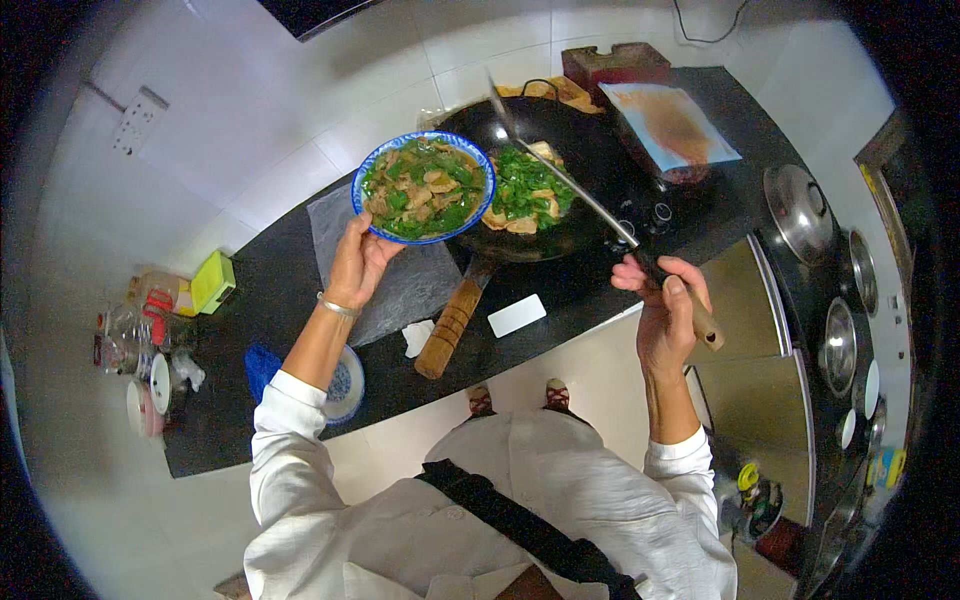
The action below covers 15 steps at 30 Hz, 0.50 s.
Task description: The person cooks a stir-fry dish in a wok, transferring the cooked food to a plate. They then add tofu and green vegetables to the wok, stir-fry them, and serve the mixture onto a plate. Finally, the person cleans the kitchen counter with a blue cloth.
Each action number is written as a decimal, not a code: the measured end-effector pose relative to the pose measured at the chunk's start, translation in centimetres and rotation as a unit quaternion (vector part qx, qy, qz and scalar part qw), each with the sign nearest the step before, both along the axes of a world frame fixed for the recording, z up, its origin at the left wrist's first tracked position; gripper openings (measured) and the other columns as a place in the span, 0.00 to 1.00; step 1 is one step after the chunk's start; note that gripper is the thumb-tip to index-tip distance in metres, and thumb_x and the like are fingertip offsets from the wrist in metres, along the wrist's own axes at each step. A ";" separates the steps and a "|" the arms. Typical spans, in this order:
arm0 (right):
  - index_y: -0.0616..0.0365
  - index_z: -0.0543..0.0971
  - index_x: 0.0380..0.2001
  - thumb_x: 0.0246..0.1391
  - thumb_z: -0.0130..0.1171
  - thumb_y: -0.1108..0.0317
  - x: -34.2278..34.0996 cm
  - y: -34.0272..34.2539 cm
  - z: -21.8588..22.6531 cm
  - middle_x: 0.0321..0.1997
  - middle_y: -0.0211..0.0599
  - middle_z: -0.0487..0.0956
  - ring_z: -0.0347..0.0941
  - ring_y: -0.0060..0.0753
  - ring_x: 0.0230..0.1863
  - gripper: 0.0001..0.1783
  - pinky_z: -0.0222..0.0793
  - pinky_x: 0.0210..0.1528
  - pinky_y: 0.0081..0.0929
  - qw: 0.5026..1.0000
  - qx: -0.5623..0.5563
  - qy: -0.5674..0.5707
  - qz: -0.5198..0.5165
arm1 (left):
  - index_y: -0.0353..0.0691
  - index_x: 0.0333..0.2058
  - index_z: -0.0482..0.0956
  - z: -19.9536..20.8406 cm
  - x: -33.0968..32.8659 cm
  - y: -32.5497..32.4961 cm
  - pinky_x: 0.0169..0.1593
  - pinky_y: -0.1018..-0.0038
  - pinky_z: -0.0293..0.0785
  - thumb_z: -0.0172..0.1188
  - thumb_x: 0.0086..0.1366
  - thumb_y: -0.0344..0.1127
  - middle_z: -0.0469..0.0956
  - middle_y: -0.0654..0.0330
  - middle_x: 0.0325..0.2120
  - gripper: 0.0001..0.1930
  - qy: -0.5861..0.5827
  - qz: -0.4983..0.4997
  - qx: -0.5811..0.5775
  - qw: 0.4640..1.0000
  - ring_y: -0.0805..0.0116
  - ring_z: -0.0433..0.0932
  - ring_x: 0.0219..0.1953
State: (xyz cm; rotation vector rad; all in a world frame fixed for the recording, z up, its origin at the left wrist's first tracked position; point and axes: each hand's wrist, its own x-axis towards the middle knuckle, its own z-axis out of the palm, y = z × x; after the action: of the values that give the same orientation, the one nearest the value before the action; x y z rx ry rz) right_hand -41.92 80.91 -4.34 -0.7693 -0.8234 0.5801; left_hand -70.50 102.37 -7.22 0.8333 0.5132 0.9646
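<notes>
My left hand grips the near edge of a blue-rimmed bowl, with the thumb at the rim. The bowl is full of green leaves and brownish pieces in broth, and it is held over the left side of a black wok. Leafy greens and pale browned pieces lie in the wok. In my right hand is a long metal wok spatula, its wood-ended handle wrapped by my fingers. Its shaft slants across the wok, and the blade, seen nearly edge-on, is raised toward the far side.
The wok's wooden handle points toward me. Nearby lie a white rectangular object and a patterned plate. Jars and a green box stand at left. A stained blue sheet and a metal lid are at right.
</notes>
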 end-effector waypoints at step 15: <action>0.67 0.74 0.33 0.51 0.51 0.74 -5.1 0.7 -3.1 0.31 0.48 0.78 0.76 0.35 0.36 0.08 0.69 0.43 0.30 0.991 0.000 -0.130 0.025 | 0.29 0.50 0.60 -1.2 -1.5 4.3 0.56 0.59 0.64 0.49 0.62 0.37 0.64 0.48 0.52 0.22 0.000 -0.054 0.019 0.998 0.56 0.67 0.53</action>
State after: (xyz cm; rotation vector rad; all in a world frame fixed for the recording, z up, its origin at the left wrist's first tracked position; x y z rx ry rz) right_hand -47.04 81.60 -7.49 -0.8361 -1.0856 0.5306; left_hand -71.97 106.70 -8.43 0.8873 0.4460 0.8770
